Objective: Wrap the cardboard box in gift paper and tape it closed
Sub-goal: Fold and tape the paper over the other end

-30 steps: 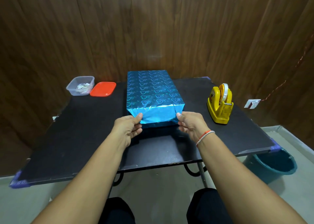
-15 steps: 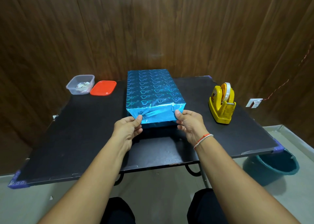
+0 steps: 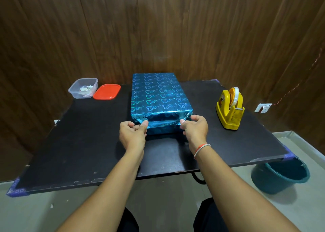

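Observation:
A box wrapped in shiny blue heart-patterned gift paper (image 3: 157, 94) lies lengthwise in the middle of the black table (image 3: 88, 143). Its near end faces me, with the paper folded down over it. My left hand (image 3: 132, 132) pinches the paper at the near left corner, thumb on the front flap. My right hand (image 3: 194, 128) pinches the paper at the near right corner, where a small point of paper sticks up. A yellow tape dispenser (image 3: 229, 109) with a roll of clear tape stands to the right of the box.
A clear plastic tub (image 3: 82, 88) with paper scraps and its red lid (image 3: 107, 92) sit at the far left of the table. A teal bucket (image 3: 281, 176) stands on the floor below the table's right corner. A wooden wall is close behind.
Both hands have shifted slightly up the near end of the box, folding the paper flap down over it. The box has stayed in place.

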